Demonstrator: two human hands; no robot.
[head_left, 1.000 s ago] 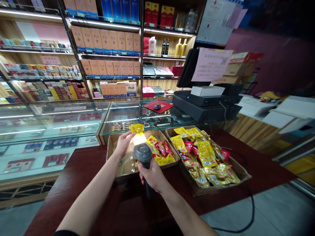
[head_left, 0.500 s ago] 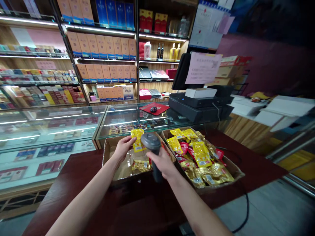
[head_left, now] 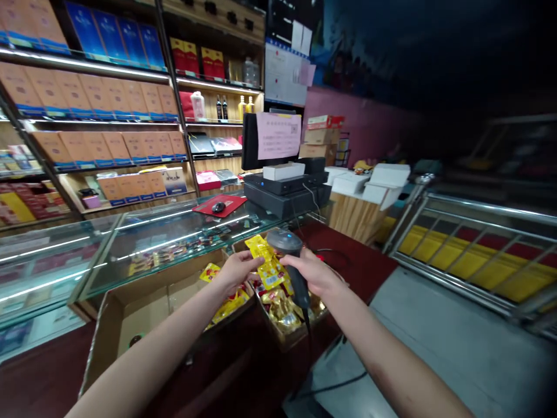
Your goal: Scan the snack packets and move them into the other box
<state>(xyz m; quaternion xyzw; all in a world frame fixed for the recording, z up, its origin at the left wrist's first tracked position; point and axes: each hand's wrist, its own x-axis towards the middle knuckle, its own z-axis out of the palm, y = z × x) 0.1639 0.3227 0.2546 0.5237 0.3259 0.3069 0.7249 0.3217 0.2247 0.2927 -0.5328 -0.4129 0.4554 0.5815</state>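
My left hand (head_left: pixel 241 270) pinches a yellow snack packet (head_left: pixel 270 271) by its left edge, above the right-hand box. A grey barcode scanner (head_left: pixel 285 241) is in my right hand (head_left: pixel 314 271), its head close to the packet's upper right and a small blue light showing on top. Below both hands, the right cardboard box (head_left: pixel 285 341) holds gold, yellow and red packets (head_left: pixel 281 313), partly hidden by my hands and the scanner. The left cardboard box (head_left: pixel 102 331) has several yellow packets (head_left: pixel 230 306) at its right end; my left forearm covers part of it.
A glass display counter (head_left: pixel 143 232) runs behind the boxes, with a red mouse pad (head_left: pixel 232 208), a black mouse (head_left: pixel 218 207) and a monitor (head_left: pixel 249 142) on it. The scanner's cable (head_left: pixel 310 331) hangs past the dark table edge. A metal railing (head_left: pixel 478 203) stands at the right.
The view has turned right. My left hand has moved with a yellow packet from over the left box to over the right box; the scanner has moved along in my right hand.
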